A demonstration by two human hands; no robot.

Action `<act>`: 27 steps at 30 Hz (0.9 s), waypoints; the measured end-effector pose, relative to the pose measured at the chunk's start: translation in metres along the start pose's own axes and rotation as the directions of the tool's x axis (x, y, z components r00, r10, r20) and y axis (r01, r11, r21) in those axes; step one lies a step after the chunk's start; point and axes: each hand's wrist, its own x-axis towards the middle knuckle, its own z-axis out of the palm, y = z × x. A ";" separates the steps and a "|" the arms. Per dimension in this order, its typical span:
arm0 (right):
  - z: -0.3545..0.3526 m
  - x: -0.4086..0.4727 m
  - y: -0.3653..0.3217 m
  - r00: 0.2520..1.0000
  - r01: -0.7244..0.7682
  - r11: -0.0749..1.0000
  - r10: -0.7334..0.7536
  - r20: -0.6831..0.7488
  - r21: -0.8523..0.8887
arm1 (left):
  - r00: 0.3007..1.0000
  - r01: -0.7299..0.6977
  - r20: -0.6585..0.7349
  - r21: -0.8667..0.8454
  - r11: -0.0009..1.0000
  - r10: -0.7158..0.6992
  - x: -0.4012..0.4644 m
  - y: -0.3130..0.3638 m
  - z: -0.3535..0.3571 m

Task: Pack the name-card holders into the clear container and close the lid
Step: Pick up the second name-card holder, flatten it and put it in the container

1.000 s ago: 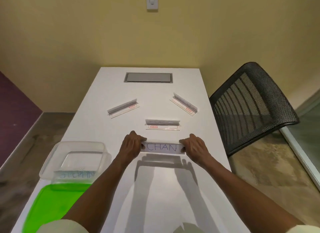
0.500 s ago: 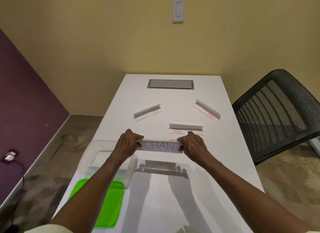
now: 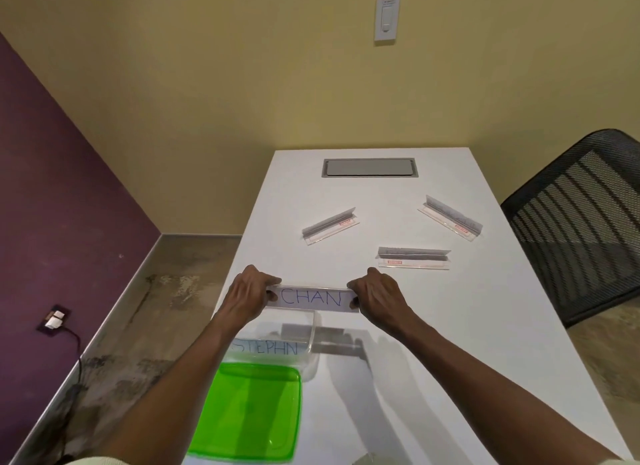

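Hands are holding the "CHAN" name-card holder (image 3: 313, 299) in the air by its ends, the left hand (image 3: 250, 296) and the right hand (image 3: 379, 300) each pinching one end, their grip curled round it, above the far rim of the clear container (image 3: 310, 336). Inside that container a "STEPHN" holder (image 3: 268, 348) is lying, the green lid (image 3: 247, 411) is sitting just nearer on the white worktop (image 3: 381, 378), and three more holders (image 3: 414, 258) are resting farther back

Three holders (image 3: 414, 258) lie beyond the container (image 3: 277, 340); the lid (image 3: 247, 412) sits before it.
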 end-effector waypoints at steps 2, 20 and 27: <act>0.003 0.004 -0.010 1.000 0.003 1.000 -0.003 0.005 -0.016 | 1.000 0.002 0.006 -0.001 1.000 -0.002 -0.001 -0.010 -0.002; 0.041 0.044 -0.080 0.984 -0.010 1.000 0.013 0.178 -0.019 | 0.994 0.095 0.066 -0.059 0.994 -0.091 -0.007 -0.091 -0.001; 0.051 0.056 -0.095 0.979 0.030 0.999 -0.036 0.199 0.033 | 0.988 0.117 0.097 0.031 0.993 -0.119 -0.005 -0.110 0.004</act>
